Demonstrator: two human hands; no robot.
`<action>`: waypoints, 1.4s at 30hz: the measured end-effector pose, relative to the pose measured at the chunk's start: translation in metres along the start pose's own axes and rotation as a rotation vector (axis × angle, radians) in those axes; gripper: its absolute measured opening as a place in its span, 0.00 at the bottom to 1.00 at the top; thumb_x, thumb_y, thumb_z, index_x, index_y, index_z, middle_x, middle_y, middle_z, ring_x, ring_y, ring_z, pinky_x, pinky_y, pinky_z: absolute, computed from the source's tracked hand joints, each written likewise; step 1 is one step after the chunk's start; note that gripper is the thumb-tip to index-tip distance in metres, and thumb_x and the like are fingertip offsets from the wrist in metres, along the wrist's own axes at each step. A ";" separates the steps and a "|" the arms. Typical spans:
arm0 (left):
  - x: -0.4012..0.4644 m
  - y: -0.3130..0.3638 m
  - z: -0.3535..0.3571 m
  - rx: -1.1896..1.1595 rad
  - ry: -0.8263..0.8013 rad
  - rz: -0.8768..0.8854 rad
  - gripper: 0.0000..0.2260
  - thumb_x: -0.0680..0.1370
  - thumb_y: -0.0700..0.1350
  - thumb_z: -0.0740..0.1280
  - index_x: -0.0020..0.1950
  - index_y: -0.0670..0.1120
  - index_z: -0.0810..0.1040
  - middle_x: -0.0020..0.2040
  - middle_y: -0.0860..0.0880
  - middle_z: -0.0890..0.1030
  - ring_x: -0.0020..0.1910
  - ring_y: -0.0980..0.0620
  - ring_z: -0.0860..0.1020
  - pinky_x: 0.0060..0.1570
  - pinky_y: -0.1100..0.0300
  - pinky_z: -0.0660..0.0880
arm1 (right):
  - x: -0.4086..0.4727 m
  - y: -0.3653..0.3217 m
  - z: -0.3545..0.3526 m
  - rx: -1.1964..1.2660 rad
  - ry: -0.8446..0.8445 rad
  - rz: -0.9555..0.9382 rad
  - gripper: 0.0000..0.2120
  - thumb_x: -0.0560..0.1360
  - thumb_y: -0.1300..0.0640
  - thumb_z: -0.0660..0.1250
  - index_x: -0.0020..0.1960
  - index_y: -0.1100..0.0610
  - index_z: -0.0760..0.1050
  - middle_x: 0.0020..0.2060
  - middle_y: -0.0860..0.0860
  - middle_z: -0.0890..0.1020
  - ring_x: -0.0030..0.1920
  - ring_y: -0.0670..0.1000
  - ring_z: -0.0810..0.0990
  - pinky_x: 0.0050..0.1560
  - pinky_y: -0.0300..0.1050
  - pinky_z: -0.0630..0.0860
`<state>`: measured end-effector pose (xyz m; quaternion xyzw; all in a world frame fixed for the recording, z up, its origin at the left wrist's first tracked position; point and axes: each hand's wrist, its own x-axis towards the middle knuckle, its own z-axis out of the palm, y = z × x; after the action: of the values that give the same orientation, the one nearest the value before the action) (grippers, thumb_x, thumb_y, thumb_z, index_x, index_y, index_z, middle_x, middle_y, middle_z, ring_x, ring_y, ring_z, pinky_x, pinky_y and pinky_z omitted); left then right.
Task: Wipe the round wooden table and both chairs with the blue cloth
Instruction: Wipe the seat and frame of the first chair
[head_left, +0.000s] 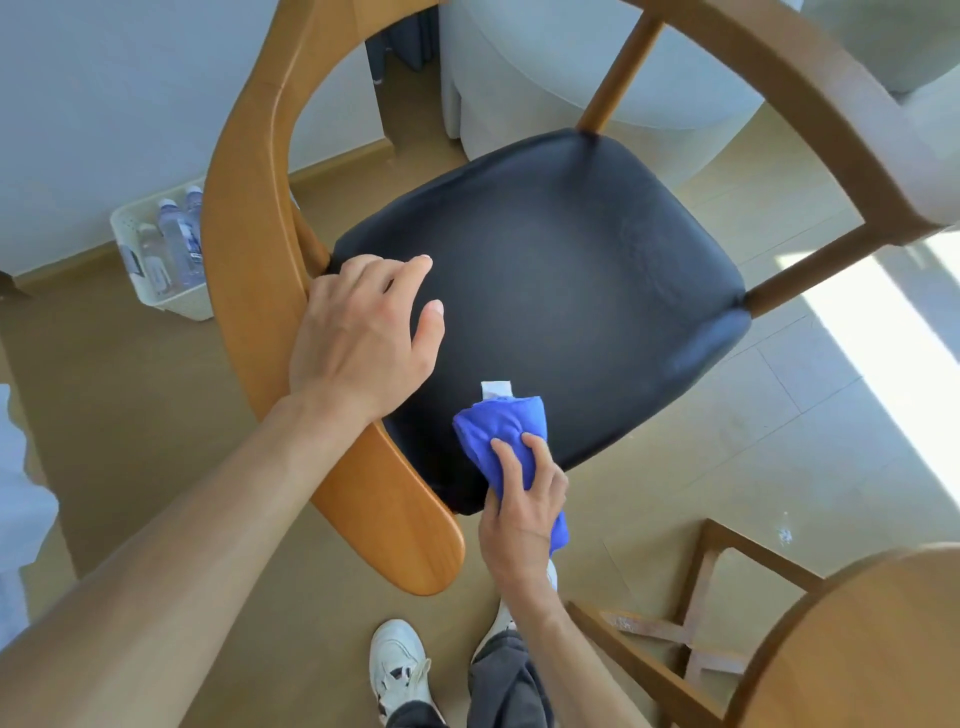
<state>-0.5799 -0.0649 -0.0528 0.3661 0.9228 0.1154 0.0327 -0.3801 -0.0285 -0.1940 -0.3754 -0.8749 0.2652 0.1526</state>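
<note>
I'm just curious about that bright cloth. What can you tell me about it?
The blue cloth is a vivid blue, soft-looking fabric, bunched into a thick wad, with a white tag sticking out of its far end. The right hand grips it and holds it against the near edge of the chair's black seat.

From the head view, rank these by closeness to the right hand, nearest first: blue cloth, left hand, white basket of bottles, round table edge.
Right hand as reference:
1. Blue cloth, gripped in it on the seat's near edge.
2. Left hand, up-left, on the seat by the armrest.
3. Round table edge, lower right.
4. White basket of bottles, far left on the floor by the wall.
</note>
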 end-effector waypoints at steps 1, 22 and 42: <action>-0.001 0.000 0.000 0.001 0.006 0.003 0.20 0.80 0.51 0.57 0.69 0.45 0.71 0.62 0.46 0.78 0.64 0.46 0.72 0.59 0.48 0.67 | -0.014 -0.009 0.006 0.061 -0.059 -0.023 0.23 0.68 0.71 0.70 0.61 0.55 0.76 0.66 0.53 0.67 0.57 0.58 0.71 0.57 0.54 0.73; -0.047 0.022 -0.012 -0.147 -0.106 0.000 0.19 0.80 0.49 0.58 0.70 0.46 0.70 0.66 0.48 0.74 0.67 0.50 0.68 0.65 0.56 0.66 | 0.073 0.038 -0.099 0.111 -0.133 0.258 0.19 0.76 0.67 0.60 0.65 0.55 0.70 0.64 0.50 0.68 0.59 0.52 0.68 0.58 0.43 0.67; -0.051 0.018 -0.170 -1.285 -0.287 -0.493 0.36 0.61 0.59 0.72 0.68 0.57 0.66 0.55 0.53 0.75 0.54 0.57 0.77 0.51 0.64 0.72 | 0.081 -0.176 -0.214 0.515 -0.379 -0.278 0.24 0.69 0.74 0.66 0.60 0.53 0.73 0.58 0.46 0.76 0.58 0.43 0.75 0.55 0.36 0.72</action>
<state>-0.5548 -0.1194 0.1150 0.0661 0.7145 0.5775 0.3893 -0.4361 0.0045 0.0868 -0.1459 -0.8348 0.5189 0.1116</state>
